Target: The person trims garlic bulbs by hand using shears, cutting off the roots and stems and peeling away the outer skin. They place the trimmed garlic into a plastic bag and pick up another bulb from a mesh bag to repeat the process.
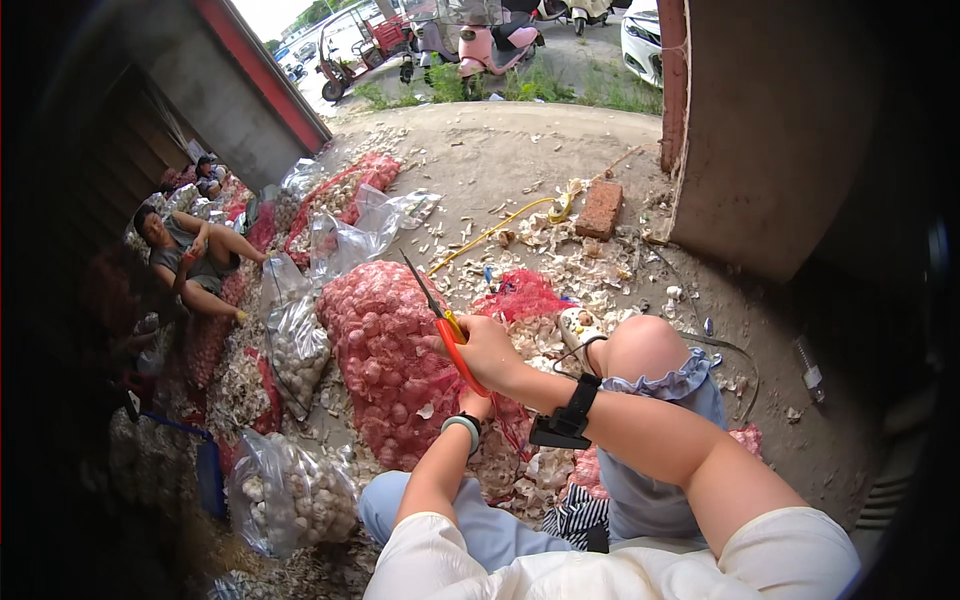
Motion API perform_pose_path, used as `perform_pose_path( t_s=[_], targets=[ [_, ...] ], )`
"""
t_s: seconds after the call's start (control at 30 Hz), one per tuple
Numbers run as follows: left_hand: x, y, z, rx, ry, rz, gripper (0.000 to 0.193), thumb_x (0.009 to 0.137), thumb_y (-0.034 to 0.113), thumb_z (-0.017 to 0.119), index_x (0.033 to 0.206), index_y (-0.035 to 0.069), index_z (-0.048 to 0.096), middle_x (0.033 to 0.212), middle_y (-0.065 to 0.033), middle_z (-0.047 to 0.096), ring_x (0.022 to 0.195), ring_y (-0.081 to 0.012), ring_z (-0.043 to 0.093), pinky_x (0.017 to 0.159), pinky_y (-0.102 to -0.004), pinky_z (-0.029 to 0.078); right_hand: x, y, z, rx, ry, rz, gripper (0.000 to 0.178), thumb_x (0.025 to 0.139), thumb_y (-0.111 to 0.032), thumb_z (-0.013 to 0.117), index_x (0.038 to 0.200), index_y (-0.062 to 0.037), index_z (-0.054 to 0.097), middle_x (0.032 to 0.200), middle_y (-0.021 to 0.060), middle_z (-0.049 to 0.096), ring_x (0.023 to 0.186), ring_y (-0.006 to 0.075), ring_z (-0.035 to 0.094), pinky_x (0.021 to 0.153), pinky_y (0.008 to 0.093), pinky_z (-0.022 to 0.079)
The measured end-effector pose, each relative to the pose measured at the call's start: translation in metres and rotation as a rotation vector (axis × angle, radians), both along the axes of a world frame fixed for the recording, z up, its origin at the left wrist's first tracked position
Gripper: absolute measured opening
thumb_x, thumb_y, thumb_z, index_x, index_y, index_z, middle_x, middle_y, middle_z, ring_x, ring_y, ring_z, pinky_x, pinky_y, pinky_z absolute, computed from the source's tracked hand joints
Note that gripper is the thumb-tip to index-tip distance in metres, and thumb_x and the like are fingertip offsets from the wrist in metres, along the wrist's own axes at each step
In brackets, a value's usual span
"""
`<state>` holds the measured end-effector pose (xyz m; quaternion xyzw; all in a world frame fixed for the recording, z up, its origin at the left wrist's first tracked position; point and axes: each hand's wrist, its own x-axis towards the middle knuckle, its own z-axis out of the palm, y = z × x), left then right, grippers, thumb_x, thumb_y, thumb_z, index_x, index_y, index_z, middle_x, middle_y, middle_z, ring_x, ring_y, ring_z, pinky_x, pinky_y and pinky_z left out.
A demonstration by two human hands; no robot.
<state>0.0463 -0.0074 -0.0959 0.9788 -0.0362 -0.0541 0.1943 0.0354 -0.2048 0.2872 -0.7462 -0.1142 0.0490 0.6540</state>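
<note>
My right hand (492, 352) is closed around a pair of scissors (458, 352) with red and yellow handles; their dark blades point up and away to the left. Just beneath it, my left hand (476, 404) is at the right edge of a bulging red mesh sack (375, 345) full of garlic bulbs. The scissors and my right hand cover its fingers, so I cannot see whether it holds anything. A pale bangle (462, 428) circles my left wrist, and a black strap (570, 412) my right.
Garlic skins litter the concrete floor around a brick (600, 208), a yellow rope (500, 226) and a crumpled red net (522, 296). Clear plastic bags of garlic (290, 492) stand at the left, near a seated person (195, 255). A pink scooter (490, 48) is parked outside.
</note>
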Motion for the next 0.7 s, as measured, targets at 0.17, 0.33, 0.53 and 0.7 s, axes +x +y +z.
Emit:
perform_pose_path(
  t_s=[0.17,0.33,0.53,0.7],
  targets=[
    [-0.005,-0.015,0.036,0.16,0.094,-0.118,0.036,0.091,0.033,0.044,0.103,0.006,0.063,0.101,-0.0199,0.065,0.094,-0.0333,0.064,0.074,-0.0447,0.052,0.0,-0.002,-0.003,-0.012,0.043,0.033,0.053,0.074,-0.051,0.073,0.074,0.0011,0.062,0.059,0.0097,0.055,0.056,0.0162,0.05,0.055,0.0322,0.041],
    [-0.036,-0.009,0.135,0.231,0.278,-0.059,0.043,0.075,0.038,0.063,0.098,0.001,0.064,0.091,-0.0227,0.065,0.086,-0.0357,0.064,0.077,-0.0437,0.052,0.0,0.005,0.007,-0.011,-0.03,0.09,0.048,0.077,-0.046,0.071,0.073,0.0006,0.061,0.056,0.0035,0.051,0.054,0.0107,0.048,0.05,0.0311,0.038],
    [-0.093,0.011,0.247,-0.161,0.648,-0.096,0.059,0.069,0.04,0.068,0.105,-0.005,0.059,0.1,-0.0179,0.065,0.084,-0.0287,0.065,0.074,-0.0356,0.05,-0.003,0.028,0.016,-0.072,-0.003,0.283,0.048,0.079,-0.046,0.07,0.076,0.0001,0.058,0.061,0.0012,0.053,0.054,0.0088,0.047,0.049,0.0275,0.037],
    [-0.155,0.046,0.324,-1.405,0.427,0.375,0.041,0.087,0.046,0.057,0.1,0.007,0.064,0.084,-0.0031,0.065,0.063,-0.0095,0.055,0.055,-0.0248,0.044,-0.038,0.064,0.007,0.08,0.263,0.521,0.06,0.079,-0.054,0.067,0.097,0.0006,0.047,0.088,0.0109,0.055,0.077,0.0111,0.049,0.063,0.0276,0.043]
  ],
)
